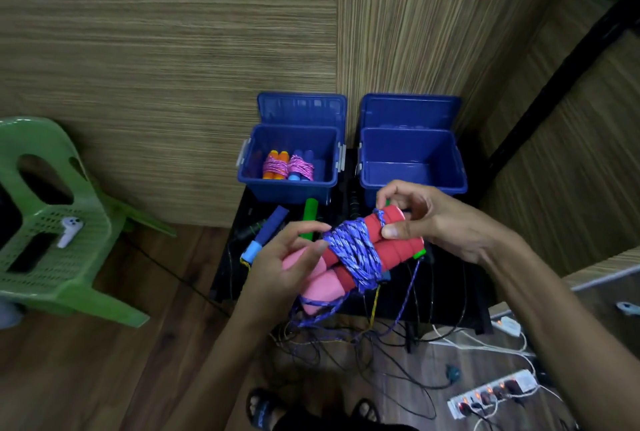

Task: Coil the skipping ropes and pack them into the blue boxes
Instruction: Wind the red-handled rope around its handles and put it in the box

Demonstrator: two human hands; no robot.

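The left hand (291, 257) gripped the pink ends of two red foam handles (374, 250), fingers curled over them, the index finger stretched toward the coil. The right hand (426, 219) pinched a strand of the purple-and-white skipping rope (356, 250) between thumb and forefinger at the upper end of the handles, its other fingers loosely bent above. The rope was wound many times around the middle of the paired handles, and a loose tail hung down below them toward the floor.

Beyond the hands stood two blue boxes with lids raised. The left blue box (287, 188) held two coiled ropes, an orange-handled bundle (275, 166) and a blue-handled bundle (300, 167), both wrapped in pink cord. The right blue box (414, 185) stood just beside it. On the black table (450, 292) near the boxes lay a blue-handled rope (266, 233) and a green handle (310, 216). A green plastic chair (52, 223) stood at the left, with a white device (69, 230) on its seat. A power strip (491, 392) lay on the wooden floor at the right.
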